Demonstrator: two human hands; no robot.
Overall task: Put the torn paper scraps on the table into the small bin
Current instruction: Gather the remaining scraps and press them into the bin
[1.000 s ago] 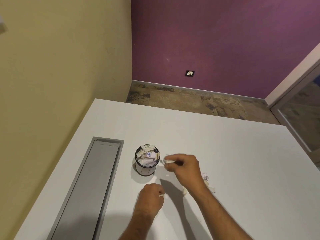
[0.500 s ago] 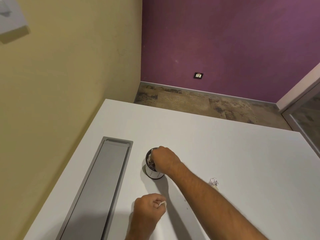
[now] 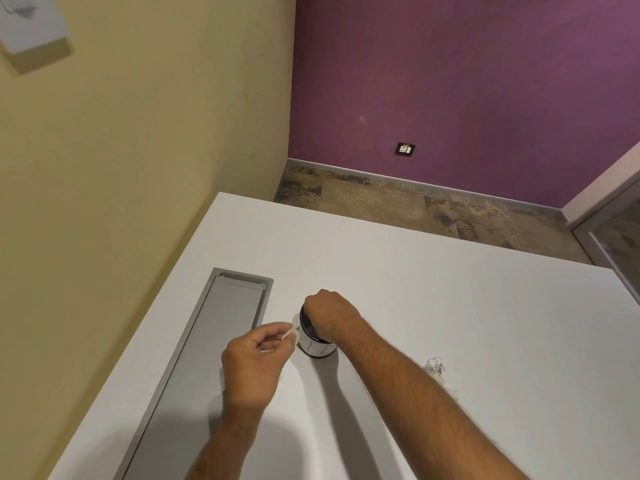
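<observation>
Right now the right hand (image 3: 327,313) is curled into a fist on top of the small bin (image 3: 317,344). It covers the bin's mouth, so what is inside is hidden, and I cannot tell if that grip holds anything. The bin is a little white cup with a dark rim. It stands upright on the white worktop (image 3: 450,306), just beside a long grey hatch (image 3: 207,358) set into the top.

The left hand (image 3: 258,362) is just to the left of the bin. Its thumb and first finger are pinched together on a tiny paper scrap (image 3: 289,336). The scrap pokes out toward the bin's side and is very close to it. I cannot tell if it touches.

More torn paper scraps (image 3: 435,367) lie in a small crumpled heap on the worktop, to the right of the right arm and well apart from the bin.

Past the worktop there is a patchy brown floor (image 3: 415,206), a purple wall (image 3: 485,81) with a small socket (image 3: 405,149), and a yellow wall (image 3: 138,133) on the left.
</observation>
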